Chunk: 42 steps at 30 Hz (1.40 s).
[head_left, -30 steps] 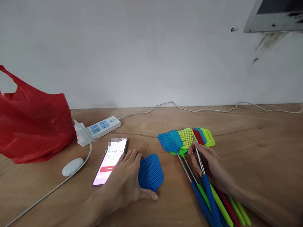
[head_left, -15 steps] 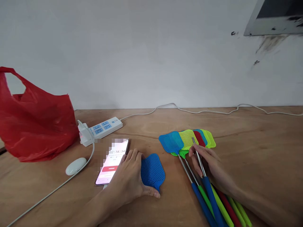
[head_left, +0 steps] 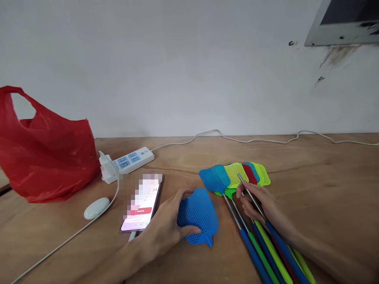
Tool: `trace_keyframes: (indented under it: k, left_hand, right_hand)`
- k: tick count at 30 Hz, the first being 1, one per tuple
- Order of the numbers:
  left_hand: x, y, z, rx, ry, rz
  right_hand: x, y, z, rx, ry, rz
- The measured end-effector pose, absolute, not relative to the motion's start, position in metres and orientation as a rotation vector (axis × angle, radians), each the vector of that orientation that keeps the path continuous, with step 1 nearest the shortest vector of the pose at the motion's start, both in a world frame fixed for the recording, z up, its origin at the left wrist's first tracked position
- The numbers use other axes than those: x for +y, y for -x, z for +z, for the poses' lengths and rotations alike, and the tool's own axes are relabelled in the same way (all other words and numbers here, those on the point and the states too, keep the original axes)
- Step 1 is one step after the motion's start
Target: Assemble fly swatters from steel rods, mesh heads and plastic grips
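Observation:
My left hand (head_left: 171, 221) grips a blue perforated fly swatter head (head_left: 201, 217) by its left side, with the thumb across its front and the short neck toward me. My right hand (head_left: 257, 199) pinches a metal rod with a blue handle (head_left: 281, 240); the bare rod tip points up and away, apart from the blue head. Beneath that hand lie several fly swatters, their heads overlapping in a row: a blue one (head_left: 214, 177), a yellow one (head_left: 236, 173) and a red one (head_left: 249, 173) among them. Their coloured handles fan toward me, partly hidden by my right hand.
A lit phone (head_left: 142, 205) lies beside my left wrist, with a cable plugged in. Farther left are a white oval object (head_left: 96, 208), a power strip (head_left: 139, 157) and a red plastic bag (head_left: 50, 154). A thin cord (head_left: 251, 141) runs along the wall.
My left hand has lifted and turned the blue swatter head, so its face and neck show more fully. My right hand has tilted the blue-handled rod, its handle swinging right.

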<state>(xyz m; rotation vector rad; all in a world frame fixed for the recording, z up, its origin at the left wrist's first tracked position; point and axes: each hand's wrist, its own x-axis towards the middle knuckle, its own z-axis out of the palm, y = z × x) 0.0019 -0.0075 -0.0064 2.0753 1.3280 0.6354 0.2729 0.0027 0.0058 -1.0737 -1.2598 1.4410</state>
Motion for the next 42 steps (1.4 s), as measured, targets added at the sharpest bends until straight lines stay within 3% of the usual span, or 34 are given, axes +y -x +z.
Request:
trace_keyframes:
  k: [7,13,22,42]
  left_hand:
    - [-0.014,-0.003,-0.012,1.242,-1.934,0.757]
    - [-0.01,-0.012,-0.009,1.06,-1.484,0.849]
    - [-0.007,-0.019,-0.008,0.985,-0.971,0.924]
    - [-0.006,-0.019,-0.01,0.977,-0.898,1.001]
  right_hand:
    - [0.005,-0.276,0.005,-1.27,1.008,1.546]
    - [0.002,-0.273,0.0,-1.3,1.028,1.414]
    - [-0.008,-0.269,0.009,-1.419,1.025,1.532]
    - [-0.006,-0.277,-0.003,-1.626,0.959,1.617]
